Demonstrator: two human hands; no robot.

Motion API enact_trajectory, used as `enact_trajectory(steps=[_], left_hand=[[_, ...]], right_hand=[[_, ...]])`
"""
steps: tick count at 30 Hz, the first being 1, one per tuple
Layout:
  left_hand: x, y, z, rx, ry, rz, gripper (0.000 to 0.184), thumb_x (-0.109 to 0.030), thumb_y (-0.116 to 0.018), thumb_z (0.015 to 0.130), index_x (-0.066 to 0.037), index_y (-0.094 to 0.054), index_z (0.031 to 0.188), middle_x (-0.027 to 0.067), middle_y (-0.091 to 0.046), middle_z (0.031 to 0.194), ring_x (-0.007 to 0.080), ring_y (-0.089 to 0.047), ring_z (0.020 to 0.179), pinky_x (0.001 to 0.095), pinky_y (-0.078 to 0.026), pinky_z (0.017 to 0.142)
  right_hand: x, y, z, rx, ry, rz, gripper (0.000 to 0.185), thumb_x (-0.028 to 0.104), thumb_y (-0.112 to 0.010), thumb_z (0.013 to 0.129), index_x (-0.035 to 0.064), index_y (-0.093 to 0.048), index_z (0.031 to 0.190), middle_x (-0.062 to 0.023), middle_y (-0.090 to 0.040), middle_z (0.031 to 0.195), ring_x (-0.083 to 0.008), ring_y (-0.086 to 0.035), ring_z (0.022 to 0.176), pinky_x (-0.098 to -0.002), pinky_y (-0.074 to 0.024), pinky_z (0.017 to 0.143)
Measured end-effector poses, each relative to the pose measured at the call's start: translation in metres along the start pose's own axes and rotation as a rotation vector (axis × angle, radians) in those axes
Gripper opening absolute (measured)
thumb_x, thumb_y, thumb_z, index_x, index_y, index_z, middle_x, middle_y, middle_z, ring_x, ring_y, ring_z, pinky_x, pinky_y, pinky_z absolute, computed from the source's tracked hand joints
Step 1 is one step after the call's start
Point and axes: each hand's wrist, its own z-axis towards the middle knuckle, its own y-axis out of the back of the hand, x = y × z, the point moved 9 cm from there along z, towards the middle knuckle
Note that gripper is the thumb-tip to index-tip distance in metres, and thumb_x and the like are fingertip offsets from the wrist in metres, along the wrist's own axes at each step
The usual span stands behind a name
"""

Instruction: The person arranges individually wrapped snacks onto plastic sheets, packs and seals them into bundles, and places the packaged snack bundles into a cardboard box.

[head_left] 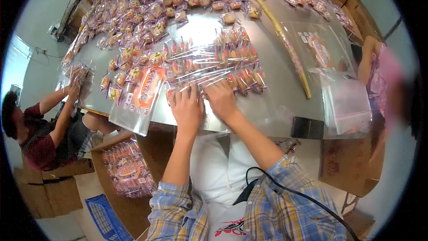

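Observation:
Rows of small wrapped cakes (234, 53) lie on the metal table in front of me, partly covered by a glossy clear plastic bag (200, 69). My left hand (187, 108) is closed at the near edge of this bag, fingers bent over the film beside the front row. Close to its right, my right hand (220, 100) also has its bent fingers on the bag's edge. Both thumbs are mostly hidden. A flat printed bag (141, 96) with orange and white lettering lies left of my hands, overhanging the table edge.
Heaped wrapped cakes (133, 13) cover the far table. A yellow stick (281, 31) divides it on the right, near stacked clear bags (345, 100) and a black block (307, 127). Below stands a carton (156, 151) holding packed bags. People sit left and right.

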Motion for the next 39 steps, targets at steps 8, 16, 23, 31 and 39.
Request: enact_trajectory(steps=[8,16,23,31,39], left_hand=[[-0.013,0.012,0.002,0.046,0.047,-0.093,0.062,-0.019,-0.068,0.088,-0.001,-0.055,0.145,0.0221,-0.058,0.140,0.0395,-0.051,0.134,0.0561,-0.031,0.119],[-0.030,-0.001,0.008,0.052,-0.065,-0.113,0.068,-0.025,-0.077,0.089,-0.008,-0.054,0.150,0.0168,-0.060,0.144,0.0353,-0.052,0.137,0.0523,-0.032,0.120],[-0.023,-0.002,0.001,0.011,-0.039,-0.137,0.062,-0.012,-0.074,0.083,-0.010,-0.061,0.144,0.0161,-0.062,0.143,0.0319,-0.057,0.133,0.0506,-0.038,0.114],[-0.023,-0.007,0.005,-0.044,0.015,-0.165,0.061,-0.002,-0.068,0.079,-0.012,-0.066,0.139,0.0101,-0.071,0.129,0.0315,-0.063,0.113,0.0451,-0.043,0.099],[-0.044,-0.001,0.013,-0.008,0.003,-0.127,0.056,-0.023,-0.076,0.084,-0.002,-0.063,0.134,0.0190,-0.062,0.134,0.0382,-0.054,0.127,0.0538,-0.036,0.113]], right_hand=[[0.025,0.035,-0.008,0.097,0.127,-0.135,0.043,0.013,-0.058,0.094,-0.0011,-0.062,0.134,-0.0168,-0.063,0.137,-0.0353,-0.058,0.127,-0.0511,-0.0379,0.118],[-0.041,0.074,-0.014,0.255,0.004,-0.299,0.047,0.012,-0.061,0.092,0.0104,-0.064,0.139,-0.0117,-0.069,0.125,-0.0340,-0.058,0.128,-0.0471,-0.0400,0.117],[-0.062,0.065,-0.016,0.121,-0.039,-0.270,0.044,0.013,-0.064,0.090,0.0160,-0.069,0.134,-0.0082,-0.074,0.117,-0.0295,-0.063,0.123,-0.0455,-0.0466,0.106],[-0.057,0.056,-0.022,0.164,-0.095,-0.338,0.043,0.014,-0.065,0.090,0.0127,-0.068,0.133,-0.0108,-0.068,0.131,-0.0312,-0.059,0.127,-0.0486,-0.0405,0.111],[-0.043,0.062,-0.028,0.137,-0.133,-0.297,0.056,0.009,-0.064,0.085,0.0059,-0.061,0.141,-0.0189,-0.060,0.141,-0.0378,-0.051,0.138,-0.0527,-0.0281,0.124]])
